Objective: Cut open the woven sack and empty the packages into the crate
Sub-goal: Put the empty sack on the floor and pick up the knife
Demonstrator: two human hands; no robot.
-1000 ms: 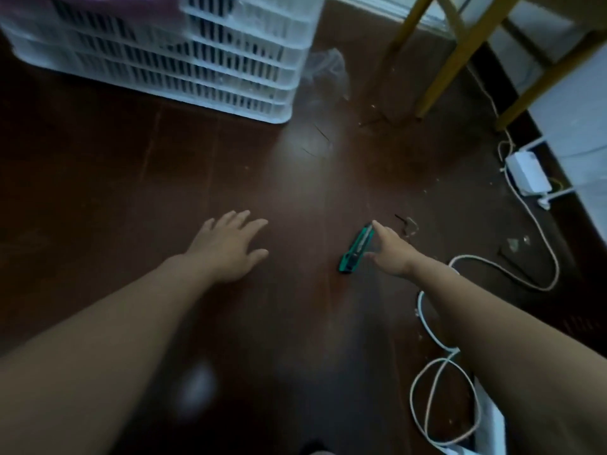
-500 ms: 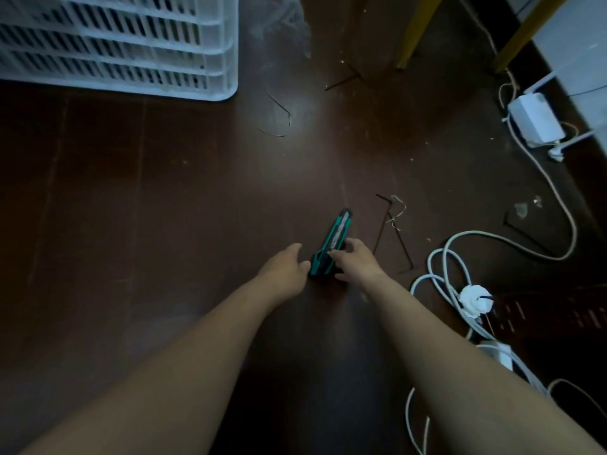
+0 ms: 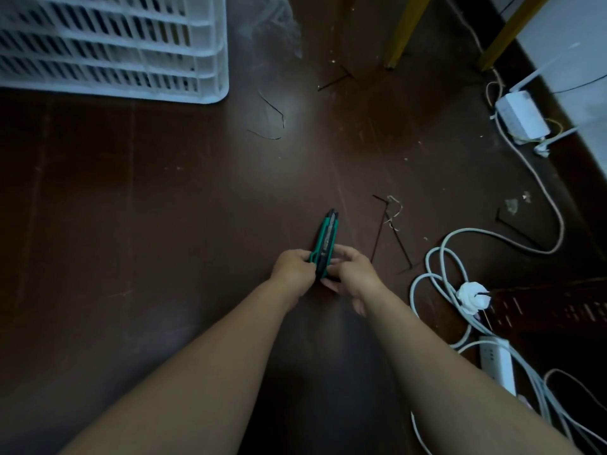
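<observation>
A green and black utility knife (image 3: 327, 239) points away from me over the dark brown floor, its tip towards the far side. My left hand (image 3: 293, 269) grips the near end of the handle from the left. My right hand (image 3: 353, 272) holds the same end from the right, fingers curled against it. The white slatted plastic crate (image 3: 111, 47) stands at the far left. No woven sack or packages are in view.
Coiled white cables (image 3: 443, 277) and a power strip (image 3: 497, 362) lie on the floor at the right. A white box with leads (image 3: 522, 118) sits by the far right wall. Yellow furniture legs (image 3: 404, 31) stand at the back. Thin dark strips (image 3: 387, 231) and crumpled clear plastic (image 3: 276, 24) litter the floor.
My left hand moved right from the bare floor to the knife. Both hands closed on its near end and lifted it. The view shifted so the crate sits further left.
</observation>
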